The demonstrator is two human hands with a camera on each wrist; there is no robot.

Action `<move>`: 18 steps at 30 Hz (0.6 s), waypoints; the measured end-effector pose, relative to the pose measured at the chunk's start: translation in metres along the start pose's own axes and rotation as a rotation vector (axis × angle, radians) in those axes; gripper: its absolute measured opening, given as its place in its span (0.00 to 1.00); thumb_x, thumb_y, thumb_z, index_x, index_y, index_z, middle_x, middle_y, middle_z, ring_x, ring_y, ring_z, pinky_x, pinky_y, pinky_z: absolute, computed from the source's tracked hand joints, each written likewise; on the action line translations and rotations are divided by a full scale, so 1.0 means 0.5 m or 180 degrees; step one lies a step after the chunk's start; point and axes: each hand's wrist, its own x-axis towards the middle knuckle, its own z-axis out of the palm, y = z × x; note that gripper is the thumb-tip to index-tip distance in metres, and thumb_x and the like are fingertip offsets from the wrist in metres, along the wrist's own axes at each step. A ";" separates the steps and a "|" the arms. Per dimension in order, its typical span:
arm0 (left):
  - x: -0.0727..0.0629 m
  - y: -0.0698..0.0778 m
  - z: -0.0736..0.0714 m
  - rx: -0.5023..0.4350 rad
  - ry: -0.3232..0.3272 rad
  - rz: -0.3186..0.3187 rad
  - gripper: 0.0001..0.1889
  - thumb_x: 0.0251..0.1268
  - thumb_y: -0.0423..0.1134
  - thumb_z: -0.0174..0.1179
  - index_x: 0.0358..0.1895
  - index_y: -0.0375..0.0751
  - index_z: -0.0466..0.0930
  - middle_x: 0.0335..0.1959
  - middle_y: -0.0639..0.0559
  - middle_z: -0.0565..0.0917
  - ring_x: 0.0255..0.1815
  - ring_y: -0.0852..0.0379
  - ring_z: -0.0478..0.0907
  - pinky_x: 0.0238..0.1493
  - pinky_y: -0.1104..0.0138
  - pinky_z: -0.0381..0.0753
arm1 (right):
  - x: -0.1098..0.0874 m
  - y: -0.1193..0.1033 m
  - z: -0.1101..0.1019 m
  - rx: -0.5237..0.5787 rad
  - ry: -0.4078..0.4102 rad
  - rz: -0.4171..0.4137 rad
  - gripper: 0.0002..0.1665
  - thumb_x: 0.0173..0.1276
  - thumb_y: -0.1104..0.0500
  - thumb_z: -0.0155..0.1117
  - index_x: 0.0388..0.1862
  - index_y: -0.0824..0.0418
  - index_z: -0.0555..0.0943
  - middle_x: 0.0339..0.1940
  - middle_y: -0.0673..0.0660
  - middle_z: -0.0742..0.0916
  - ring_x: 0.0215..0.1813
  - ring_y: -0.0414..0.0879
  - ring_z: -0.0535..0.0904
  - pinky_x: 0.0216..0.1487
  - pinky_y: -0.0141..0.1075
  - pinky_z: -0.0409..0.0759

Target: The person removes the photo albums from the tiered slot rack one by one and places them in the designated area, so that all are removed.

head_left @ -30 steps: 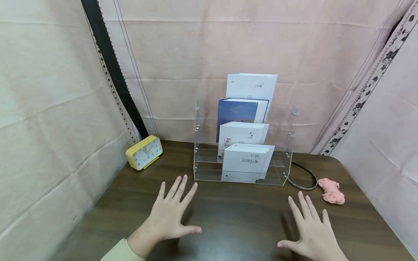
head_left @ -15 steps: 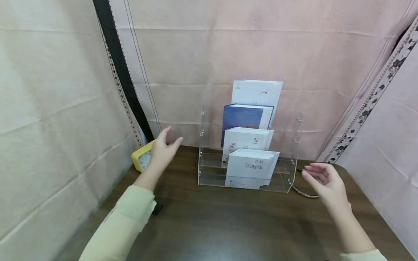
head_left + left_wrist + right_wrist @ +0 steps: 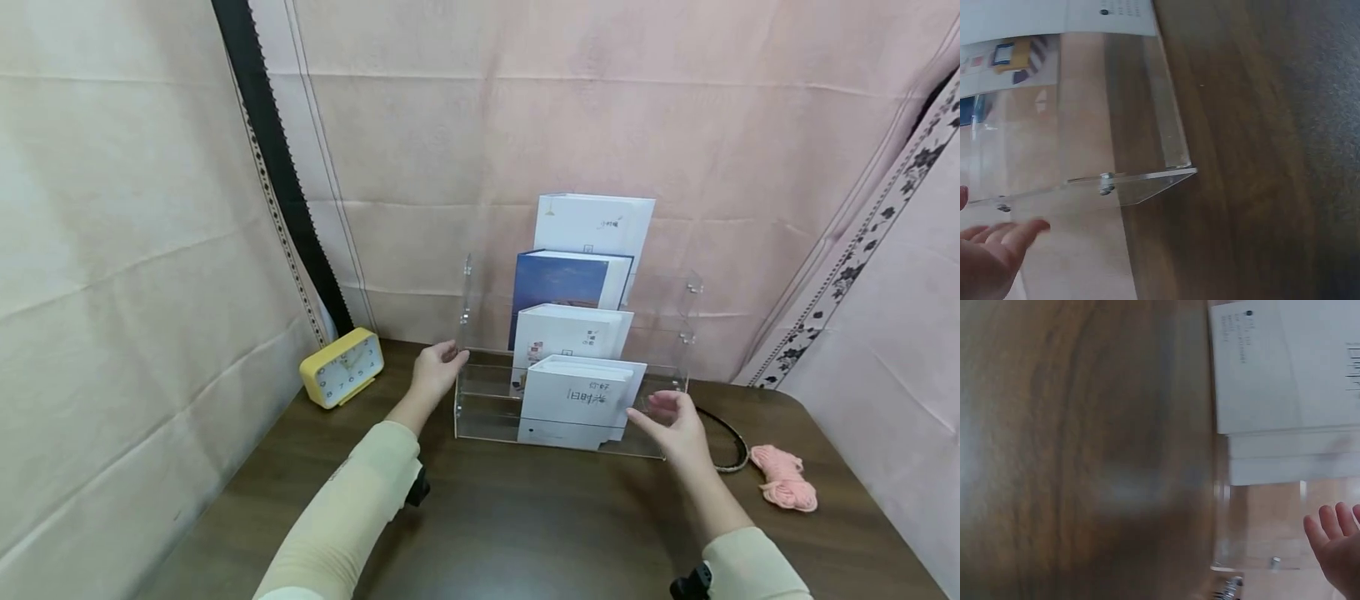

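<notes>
A clear acrylic tiered rack [image 3: 491,425] stands on the table, holding white and blue books one behind another. Its front tier bears white books [image 3: 573,400]. Beside the rack's left side panel [image 3: 1147,184], my left hand [image 3: 437,371] has its fingertips close to the edge, fingers loosely bent. In the left wrist view, the fingers [image 3: 1019,240] lie outside that panel, with a gap. My right hand [image 3: 675,425] overlaps the rack's right end in the head view, thumb toward the front books. In the right wrist view its fingers [image 3: 1329,528] are spread slightly and hold nothing.
A yellow alarm clock [image 3: 342,367] stands left of the rack. On the right lie a dark looped cord [image 3: 738,442] and a skein of pink yarn [image 3: 785,477]. Cloth curtains [image 3: 412,150] enclose the brown table [image 3: 517,525] at the back and sides.
Both hands have gone from spread over the table toward the rack's two sides. The left passed in front of the clock, then moved right; the right moved left from near the cord.
</notes>
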 end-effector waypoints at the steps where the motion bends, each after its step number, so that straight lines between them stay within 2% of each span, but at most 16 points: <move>1: 0.000 -0.003 0.002 0.0075 0.0027 0.0073 0.21 0.63 0.37 0.59 0.55 0.25 0.75 0.51 0.36 0.79 0.53 0.45 0.77 0.53 0.58 0.75 | 0.003 0.004 0.006 0.0018 -0.0059 -0.0001 0.38 0.55 0.51 0.73 0.57 0.69 0.66 0.53 0.66 0.77 0.55 0.56 0.73 0.51 0.32 0.74; 4: 0.002 -0.009 0.004 0.0252 0.0093 0.0224 0.18 0.62 0.37 0.59 0.52 0.28 0.79 0.49 0.38 0.81 0.52 0.46 0.77 0.53 0.58 0.75 | 0.011 0.011 0.023 -0.0096 -0.0235 -0.0081 0.43 0.52 0.50 0.75 0.57 0.69 0.64 0.53 0.67 0.77 0.55 0.59 0.73 0.56 0.47 0.72; 6: 0.002 -0.011 0.004 0.0266 0.0109 0.0257 0.18 0.62 0.37 0.59 0.52 0.29 0.79 0.50 0.38 0.80 0.53 0.46 0.76 0.54 0.57 0.75 | 0.014 0.011 0.033 -0.0221 -0.0305 -0.0149 0.44 0.49 0.48 0.77 0.56 0.68 0.64 0.51 0.68 0.77 0.54 0.60 0.73 0.55 0.52 0.71; 11: 0.003 -0.014 0.007 0.0250 0.0066 0.0193 0.19 0.63 0.37 0.58 0.54 0.29 0.77 0.52 0.38 0.79 0.55 0.47 0.75 0.55 0.58 0.74 | 0.016 0.006 0.052 -0.0484 -0.0190 -0.0202 0.40 0.48 0.48 0.77 0.51 0.66 0.67 0.46 0.65 0.79 0.50 0.57 0.75 0.51 0.48 0.73; 15: 0.004 -0.017 0.010 0.0270 0.0044 0.0146 0.19 0.64 0.38 0.58 0.55 0.30 0.77 0.53 0.39 0.78 0.56 0.48 0.75 0.56 0.59 0.73 | 0.019 0.002 0.065 -0.0458 0.0026 -0.0300 0.33 0.50 0.54 0.77 0.48 0.64 0.69 0.41 0.62 0.80 0.45 0.54 0.76 0.46 0.45 0.75; 18: 0.001 -0.017 0.013 0.0286 0.0050 0.0158 0.19 0.64 0.38 0.58 0.55 0.30 0.77 0.54 0.40 0.78 0.56 0.48 0.74 0.56 0.59 0.73 | 0.019 -0.002 0.070 -0.0423 0.0131 -0.0405 0.31 0.49 0.59 0.77 0.47 0.64 0.70 0.39 0.61 0.81 0.42 0.52 0.77 0.42 0.41 0.76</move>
